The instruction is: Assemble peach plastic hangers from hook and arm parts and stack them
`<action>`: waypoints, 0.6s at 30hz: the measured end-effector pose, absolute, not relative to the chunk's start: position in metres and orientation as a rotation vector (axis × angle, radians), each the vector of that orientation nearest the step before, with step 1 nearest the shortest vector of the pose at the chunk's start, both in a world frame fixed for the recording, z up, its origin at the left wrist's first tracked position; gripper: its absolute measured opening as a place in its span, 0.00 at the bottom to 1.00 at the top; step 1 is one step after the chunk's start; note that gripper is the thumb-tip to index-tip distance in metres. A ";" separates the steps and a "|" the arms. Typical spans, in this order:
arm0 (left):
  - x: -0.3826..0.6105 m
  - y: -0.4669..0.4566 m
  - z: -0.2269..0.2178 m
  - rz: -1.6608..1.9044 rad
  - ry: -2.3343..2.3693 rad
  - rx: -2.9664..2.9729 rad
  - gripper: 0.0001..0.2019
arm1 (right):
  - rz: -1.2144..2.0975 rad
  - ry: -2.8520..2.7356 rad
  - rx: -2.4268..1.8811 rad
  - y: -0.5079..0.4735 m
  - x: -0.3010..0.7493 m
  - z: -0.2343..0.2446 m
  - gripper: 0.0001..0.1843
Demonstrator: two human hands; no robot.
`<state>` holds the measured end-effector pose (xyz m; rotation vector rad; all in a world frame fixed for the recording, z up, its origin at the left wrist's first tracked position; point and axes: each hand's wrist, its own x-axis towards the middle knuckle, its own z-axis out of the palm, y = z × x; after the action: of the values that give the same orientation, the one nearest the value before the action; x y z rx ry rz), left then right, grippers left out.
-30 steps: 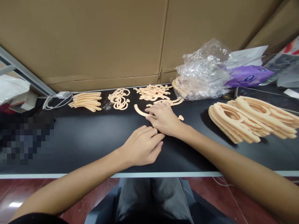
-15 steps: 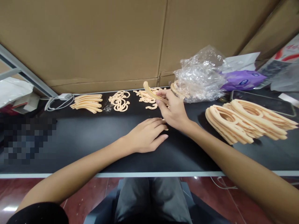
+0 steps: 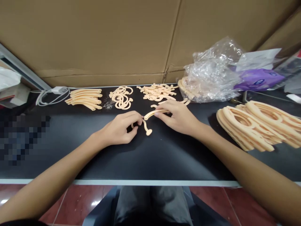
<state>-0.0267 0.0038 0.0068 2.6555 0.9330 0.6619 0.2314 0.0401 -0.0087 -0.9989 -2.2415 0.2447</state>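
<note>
My right hand (image 3: 178, 117) pinches a long curved peach-coloured strip (image 3: 152, 113) just above the black table (image 3: 150, 157). My left hand (image 3: 119, 128) pinches a small hook-shaped peach piece (image 3: 146, 128) whose round end rests on the table. The two pieces nearly meet between my fingertips at the table's middle. Behind the hands lie three sorted piles of peach parts: curved strips (image 3: 85, 98) at left, rings and hooks (image 3: 121, 98) in the middle, mixed small pieces (image 3: 158, 91) to the right.
A stack of large peach oval frames (image 3: 254, 125) lies at the right. A crumpled clear plastic bag (image 3: 211, 75) and a purple packet (image 3: 257, 78) sit behind it. Cardboard (image 3: 105, 37) walls the back; a white charger and cable (image 3: 53, 94) lie far left.
My right hand brought the curved strip down from above the piles to the table's middle. My left hand, flat on the table before, now pinches a small hook piece beside it.
</note>
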 end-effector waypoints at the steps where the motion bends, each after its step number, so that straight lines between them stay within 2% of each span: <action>1: -0.027 0.005 0.007 0.665 0.939 2.643 0.11 | 0.229 -2.275 -1.005 0.041 0.233 -0.010 0.10; 7: -0.028 0.007 0.010 0.723 0.909 2.617 0.15 | 0.122 -2.394 -1.047 0.040 0.237 -0.010 0.10; 12: -0.027 -0.002 0.031 0.667 1.137 2.716 0.05 | 0.068 -2.379 -0.962 0.036 0.234 -0.008 0.10; 15: -0.026 -0.008 0.042 0.616 1.301 2.760 0.10 | 0.043 -2.379 -0.898 0.034 0.229 -0.011 0.13; 18: -0.025 -0.014 0.050 0.326 1.508 2.648 0.18 | -0.031 -2.365 -0.927 0.033 0.225 -0.016 0.15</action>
<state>-0.0247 -0.0144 0.0498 2.6484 1.5085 0.3256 0.2249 0.0329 -0.0157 -0.9275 -2.3648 -0.0306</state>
